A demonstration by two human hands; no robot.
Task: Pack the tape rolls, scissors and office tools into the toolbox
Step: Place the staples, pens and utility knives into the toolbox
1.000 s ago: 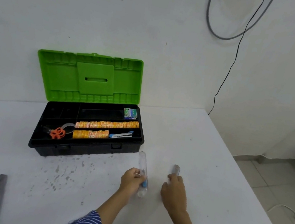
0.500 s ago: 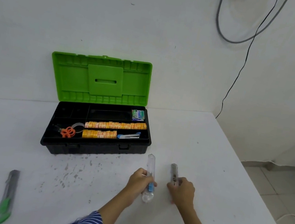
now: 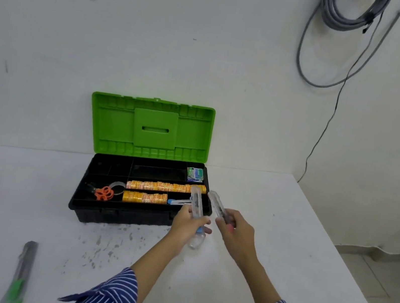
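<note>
The black toolbox point(image 3: 127, 217) stands open on the white table, its green lid point(image 3: 150, 127) raised against the wall. Inside lie two rows of yellow-orange tape rolls point(image 3: 158, 186), orange-handled scissors point(image 3: 104, 193), a clear tape roll point(image 3: 119, 186), a blue stapler point(image 3: 177, 202) and a small staple box point(image 3: 195, 174). My left hand point(image 3: 188, 222) grips a clear plastic cutter with a blue part point(image 3: 196, 205) above the table, by the box's right front corner. My right hand point(image 3: 237, 230) grips a second clear cutter point(image 3: 217, 206) beside it.
A grey and green utility knife point(image 3: 22, 275) lies on the table at the near left. Dark specks stain the table point(image 3: 288, 219) in front of the toolbox. A coiled grey cable point(image 3: 347, 25) hangs on the wall at the upper right. The table's right edge drops to a tiled floor.
Both hands have lifted their clear cutters off the table and carried them up toward the toolbox's right end. The view has tilted and shifted slightly.
</note>
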